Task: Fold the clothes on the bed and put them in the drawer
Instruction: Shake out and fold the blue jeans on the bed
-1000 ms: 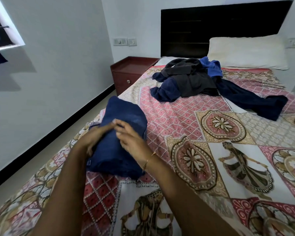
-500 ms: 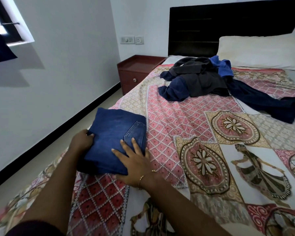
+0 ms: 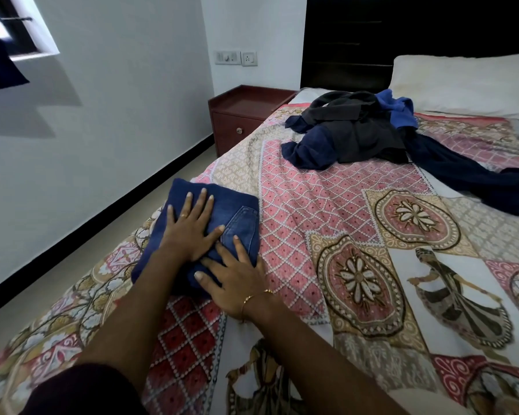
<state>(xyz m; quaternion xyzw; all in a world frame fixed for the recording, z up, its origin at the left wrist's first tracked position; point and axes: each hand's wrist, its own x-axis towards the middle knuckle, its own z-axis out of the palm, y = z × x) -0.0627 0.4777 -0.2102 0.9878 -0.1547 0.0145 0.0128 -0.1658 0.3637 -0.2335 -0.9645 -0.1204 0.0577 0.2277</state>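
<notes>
Left hand: your left hand [image 3: 189, 232] lies flat on top of the folded jeans [image 3: 210, 217], fingers [image 3: 203, 199] straight and spread, palm pressing down; a ring shows on one finger.
Right hand: your right hand [image 3: 234, 277] rests flat on the near right corner of the jeans, fingers spread, the heel of the hand on the bedspread [image 3: 327, 205]; a thin gold bracelet [image 3: 252, 298] sits on that wrist.
Hands together: your left thumb lies just beside your right fingertips, touching or almost so.
Jeans: folded into a compact blue block, back pocket facing up, lying near the left edge of the bed.
Other clothes: a loose pile of clothes [image 3: 351, 130] in dark grey, navy and bright blue lies farther up the bed, well apart from the jeans, with a dark navy piece [image 3: 468, 178] trailing out to the right.
Pillow: a white pillow [image 3: 465, 82] lies against the dark headboard [image 3: 372, 40].
Nightstand: a reddish-brown nightstand [image 3: 240, 115] stands left of the bed's head, its drawer [image 3: 234, 131] closed.
</notes>
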